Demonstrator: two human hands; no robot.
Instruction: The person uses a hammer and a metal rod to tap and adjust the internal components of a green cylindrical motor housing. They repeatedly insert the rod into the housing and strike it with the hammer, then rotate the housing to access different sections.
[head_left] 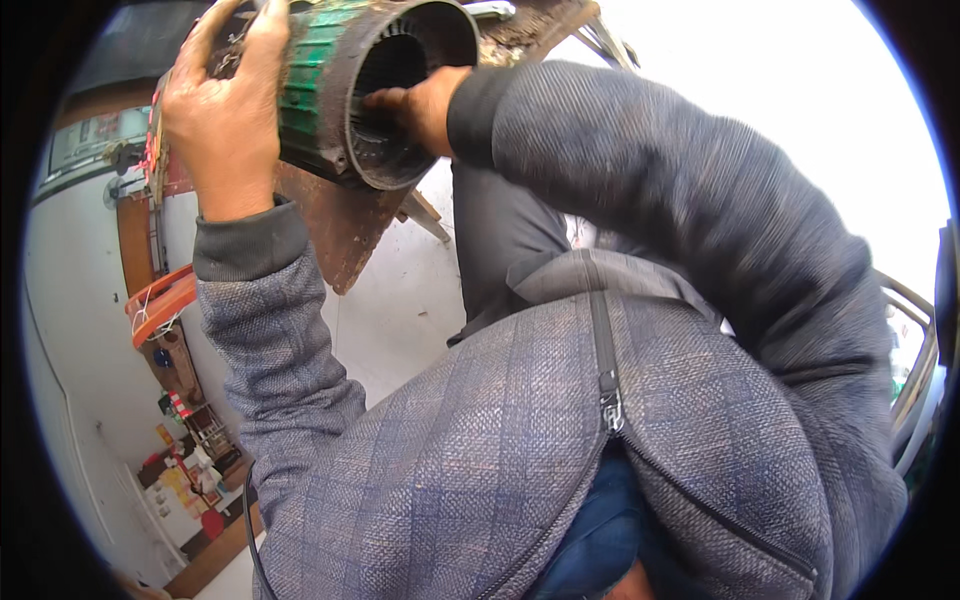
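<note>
A green ribbed motor housing (315,85), a hollow cylinder with a rusty round rim and slotted inside, is at the top left. My left hand (225,100) grips its outer side from the left. My right hand (420,105) reaches into the open bore, fingers pressed against the inner slots. The housing rests on or just above a rusty brown board (335,225). Both forearms are in grey checked jacket sleeves.
My jacket with its zipper (608,390) fills the lower middle. An orange object (160,300) and shelves with small colourful items (190,460) lie at the left. White floor (400,310) shows under the board. A metal frame (915,370) stands at the right edge.
</note>
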